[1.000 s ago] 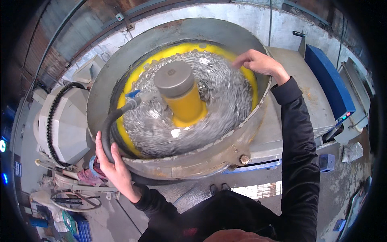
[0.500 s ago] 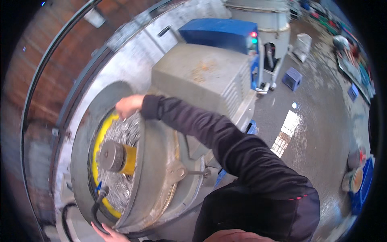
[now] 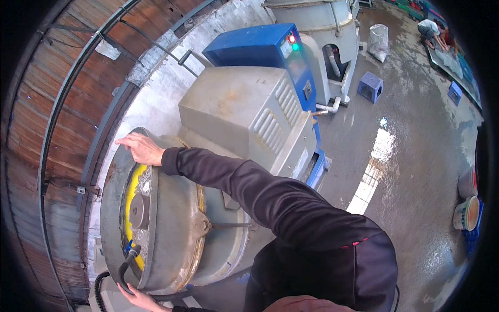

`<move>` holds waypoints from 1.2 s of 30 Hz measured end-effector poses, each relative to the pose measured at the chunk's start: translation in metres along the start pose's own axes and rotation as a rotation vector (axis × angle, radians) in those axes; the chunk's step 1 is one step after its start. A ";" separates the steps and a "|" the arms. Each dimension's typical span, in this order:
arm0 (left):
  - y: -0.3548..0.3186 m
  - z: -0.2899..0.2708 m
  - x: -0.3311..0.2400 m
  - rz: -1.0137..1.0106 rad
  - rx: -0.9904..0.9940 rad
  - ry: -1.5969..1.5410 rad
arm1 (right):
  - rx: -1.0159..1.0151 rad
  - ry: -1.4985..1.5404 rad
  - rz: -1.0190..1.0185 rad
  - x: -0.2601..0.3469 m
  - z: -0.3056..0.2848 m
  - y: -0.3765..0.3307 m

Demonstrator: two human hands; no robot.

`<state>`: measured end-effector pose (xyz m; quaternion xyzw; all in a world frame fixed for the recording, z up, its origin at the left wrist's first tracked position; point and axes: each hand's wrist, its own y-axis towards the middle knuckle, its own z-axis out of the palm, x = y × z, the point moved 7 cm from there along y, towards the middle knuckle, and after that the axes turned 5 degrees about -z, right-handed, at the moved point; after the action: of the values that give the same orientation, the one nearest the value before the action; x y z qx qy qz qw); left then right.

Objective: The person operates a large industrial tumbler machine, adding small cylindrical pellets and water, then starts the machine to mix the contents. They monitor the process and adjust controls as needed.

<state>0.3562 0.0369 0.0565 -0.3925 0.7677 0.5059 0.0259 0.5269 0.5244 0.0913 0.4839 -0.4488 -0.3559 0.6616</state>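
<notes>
A big grey round tub (image 3: 174, 229) with a yellow inner lining (image 3: 130, 200) stands in front of me. Shiny silvery pieces (image 3: 152, 236) lie inside it, around a central post with a round grey cap (image 3: 138, 210). My right hand (image 3: 143, 149) is over the tub's far rim, its index finger stretched out to the left and nothing visible in it. At the near rim, my left hand (image 3: 138, 298) is closed around a black hose (image 3: 123, 273). The hose's end, with a blue valve handle (image 3: 128, 245), points into the tub.
Behind the tub stands a grey machine housing (image 3: 234, 101) with a blue control box (image 3: 249, 44). A blue stool (image 3: 370, 87) and a white sack (image 3: 378, 42) stand on the wet floor. Buckets (image 3: 466, 213) are at the right; a person (image 3: 429, 31) crouches at the far right.
My right hand has lifted from the silvery pieces inside the tub to above its far rim, its index finger now straightened. My left hand stays at the hose. The whole view has shifted.
</notes>
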 end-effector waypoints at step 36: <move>0.004 0.007 0.010 0.012 -0.023 0.144 | 0.189 -0.785 2.002 0.313 -0.753 -0.856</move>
<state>0.3441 0.0373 0.0513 -0.4236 0.7638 0.4856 -0.0368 1.3101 0.2445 -0.7494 -0.2014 -0.8470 0.2526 0.4221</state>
